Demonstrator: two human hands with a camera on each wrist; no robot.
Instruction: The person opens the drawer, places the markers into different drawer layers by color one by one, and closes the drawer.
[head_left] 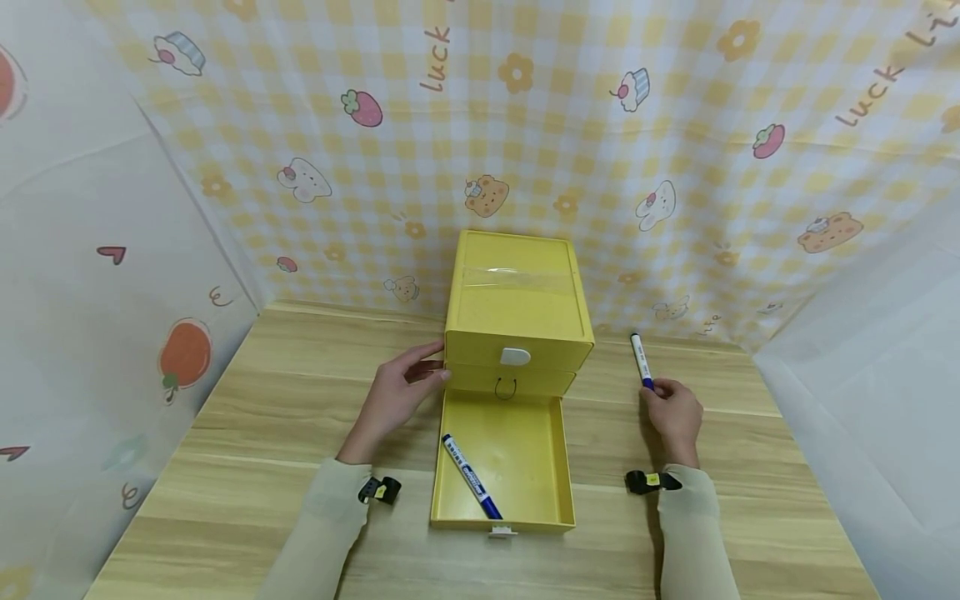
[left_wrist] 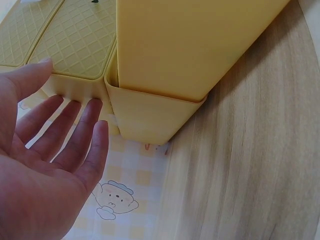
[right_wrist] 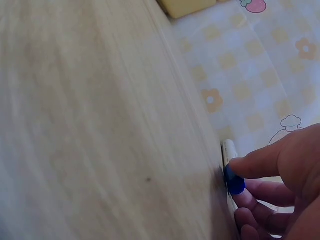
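Note:
A yellow drawer box stands at the back of the table, its bottom drawer pulled out toward me. Inside that drawer lies a blue and white marker, slanting. My left hand is at the box's left side, fingertips against or very close to it; in the left wrist view its fingers are spread and slightly bent. Right of the box, my right hand pinches a second marker by its blue cap end, between thumb and fingers. That marker's far end points to the back wall.
The wood-grain table meets a checked cloth hung behind the box. Plain white sheeting with printed fruit hangs at the left. The open drawer's front handle sticks out between my forearms.

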